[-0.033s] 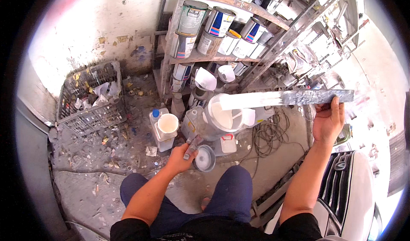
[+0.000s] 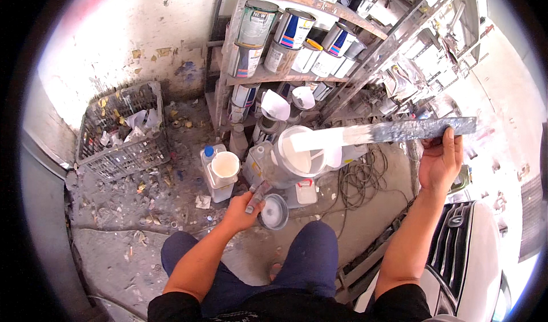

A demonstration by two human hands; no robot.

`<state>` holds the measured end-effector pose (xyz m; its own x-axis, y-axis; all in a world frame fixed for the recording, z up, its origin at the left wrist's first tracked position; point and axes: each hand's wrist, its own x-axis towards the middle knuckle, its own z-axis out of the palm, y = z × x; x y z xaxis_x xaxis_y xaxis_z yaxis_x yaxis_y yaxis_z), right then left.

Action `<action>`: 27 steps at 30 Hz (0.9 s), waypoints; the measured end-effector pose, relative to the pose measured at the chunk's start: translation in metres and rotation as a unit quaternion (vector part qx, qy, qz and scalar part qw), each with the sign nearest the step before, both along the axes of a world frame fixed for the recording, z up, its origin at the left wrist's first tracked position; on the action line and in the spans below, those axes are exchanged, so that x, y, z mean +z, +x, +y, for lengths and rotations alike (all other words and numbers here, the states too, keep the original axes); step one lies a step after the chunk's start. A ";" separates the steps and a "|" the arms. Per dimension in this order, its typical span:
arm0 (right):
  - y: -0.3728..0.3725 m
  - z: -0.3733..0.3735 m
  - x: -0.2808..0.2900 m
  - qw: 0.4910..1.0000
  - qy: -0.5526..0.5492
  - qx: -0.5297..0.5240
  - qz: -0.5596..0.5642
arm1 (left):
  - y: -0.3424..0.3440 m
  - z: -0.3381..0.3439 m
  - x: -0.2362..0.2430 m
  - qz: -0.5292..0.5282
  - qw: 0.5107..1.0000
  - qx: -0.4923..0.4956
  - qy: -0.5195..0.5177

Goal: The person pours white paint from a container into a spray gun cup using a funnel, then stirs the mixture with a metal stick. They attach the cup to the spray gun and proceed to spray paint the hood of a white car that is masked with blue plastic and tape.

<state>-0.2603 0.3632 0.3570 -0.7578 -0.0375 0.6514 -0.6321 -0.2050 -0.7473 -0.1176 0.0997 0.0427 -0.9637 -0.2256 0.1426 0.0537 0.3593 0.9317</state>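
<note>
My left hand [image 2: 240,210] is closed around the stained handle of a translucent plastic dipper [image 2: 277,170], held above the floor with white paint inside. My right hand [image 2: 439,165] pinches the dark, crusted end of a long flat stir stick [image 2: 399,129]. White paint coats the stick's other half, whose tip lies over the dipper's opening. Just below the dipper is a round grey lid or shallow dish [image 2: 274,212] with a whitish middle. A white cup [image 2: 224,166] rests at a pale jug [image 2: 216,188] with a blue cap, left of the dipper.
A metal shelf [image 2: 285,75] holds several paint cans [image 2: 294,28]. A dark plastic crate [image 2: 123,156] with scraps stands by the left wall. Coiled hose [image 2: 362,176] lies on the littered floor. At lower right is a white car's front [image 2: 485,248].
The stir stick has shifted slightly: its painted tip sits a little lower and its held end a little higher. My left hand and the dipper stay nearly still.
</note>
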 end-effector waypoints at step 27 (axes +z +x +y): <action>0.023 -0.108 -0.011 0.838 0.483 0.167 0.193 | 0.004 -0.023 -0.069 -0.081 0.990 -0.069 0.095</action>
<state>-0.2374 0.2549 0.3462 -0.3397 -0.8563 0.3890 -0.8927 0.1634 -0.4200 -0.1139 0.0764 -0.0265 -0.9940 -0.0975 -0.0495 -0.0661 0.1763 0.9821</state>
